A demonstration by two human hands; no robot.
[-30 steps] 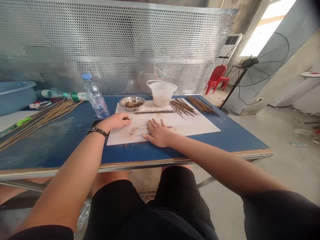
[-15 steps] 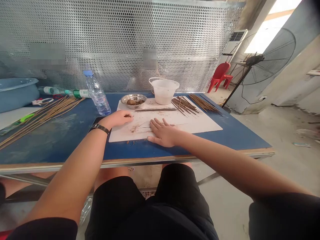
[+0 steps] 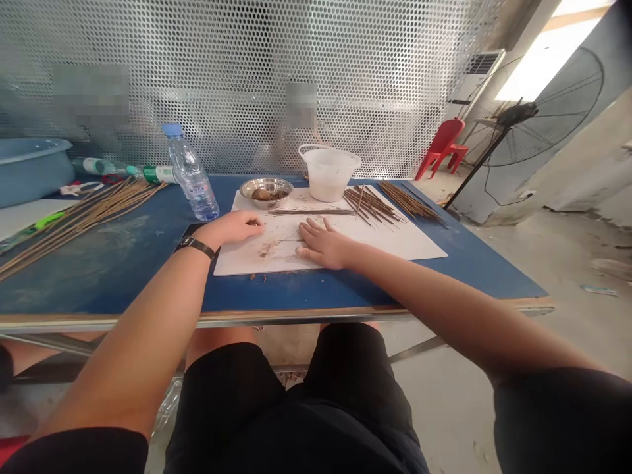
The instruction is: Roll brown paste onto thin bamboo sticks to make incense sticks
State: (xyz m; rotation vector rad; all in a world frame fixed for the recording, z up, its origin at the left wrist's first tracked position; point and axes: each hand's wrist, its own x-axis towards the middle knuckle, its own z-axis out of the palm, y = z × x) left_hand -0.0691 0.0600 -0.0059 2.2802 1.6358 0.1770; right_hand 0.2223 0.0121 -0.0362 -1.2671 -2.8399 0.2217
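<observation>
My right hand (image 3: 326, 245) lies flat, fingers spread, on a thin stick (image 3: 366, 239) on the white board (image 3: 415, 245). The stick's ends show on both sides of the palm. At the board's left edge my left hand (image 3: 231, 227) is curled, a bit of a brown lump (image 3: 254, 222) showing at its fingertips. Brown crumbs (image 3: 266, 249) are scattered between the hands. Beyond them lie several thin sticks (image 3: 316, 211) in a row. A metal bowl (image 3: 243, 191) holds a brown lump (image 3: 261, 195). Brown coated sticks (image 3: 375, 207) fan out at the right.
A white plastic bucket (image 3: 330, 174) stands at the board's back. More brown sticks (image 3: 409, 202) lie on the blue table (image 3: 296, 293). To the left are a water bottle (image 3: 195, 184), long thin sticks (image 3: 93, 207) and a blue basin (image 3: 34, 171). A perforated metal screen (image 3: 222, 79) rises behind.
My right hand has slid forward, away from me, over the thin stick. The left hand stays at the board's left edge, still curled. The whole view has shifted slightly.
</observation>
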